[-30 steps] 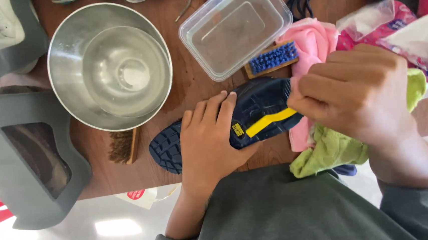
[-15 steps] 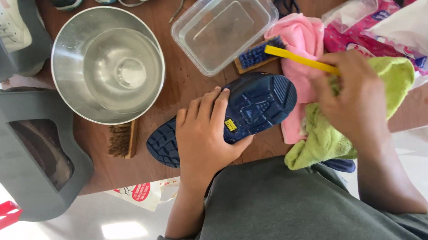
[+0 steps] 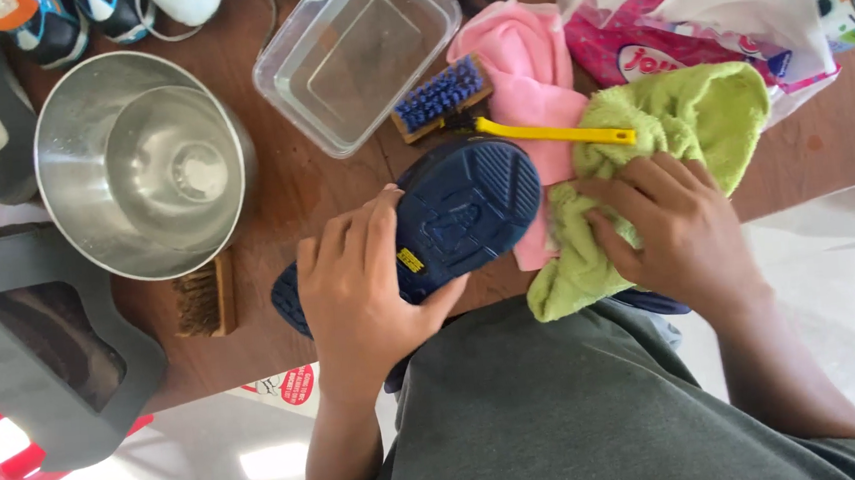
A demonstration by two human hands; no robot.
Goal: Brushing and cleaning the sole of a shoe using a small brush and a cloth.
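Navy shoe sole (image 3: 466,212) with a small yellow patch; lime-green towel (image 3: 680,122) at three o'clock, pink cloth (image 3: 525,53) and yellow-handled brush (image 3: 555,133) at one.

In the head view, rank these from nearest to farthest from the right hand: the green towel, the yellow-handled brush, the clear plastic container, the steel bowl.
1. Light green terry towel: under the right hand, touching it.
2. Thin yellow-handled brush: just above the hand, lying on the pink cloth.
3. Clear rectangular plastic container: up and left, past the brush.
4. Round stainless steel bowl: far left of the table.
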